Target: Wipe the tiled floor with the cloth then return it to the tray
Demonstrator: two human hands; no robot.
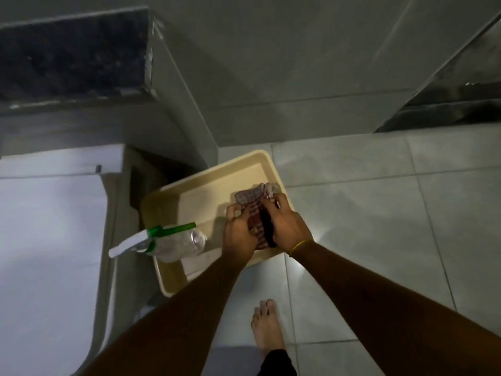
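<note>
Both hands are down over the beige plastic tray [173, 278], which sits on the pale tiled floor [352, 213] against the foot of a grey wall. The checked red-and-white cloth [248, 198] is bunched up between them over the right-hand part of the tray, its far end spilling out beyond the knuckles toward the tray's far rim. The left hand [238, 234] has its fingers curled closed into the near side of the cloth, and the right hand [284, 226], with a thin yellow band [299, 246] round the wrist, clamps its fingers over the top of the same bundle; whether the cloth rests on the tray floor or is held just above it, I cannot tell. A clear spray bottle [176, 244] with a green-and-white trigger head lies on its side across the tray's left rim. One bare foot [267, 325] stands on the tiles just this side of the tray.
</note>
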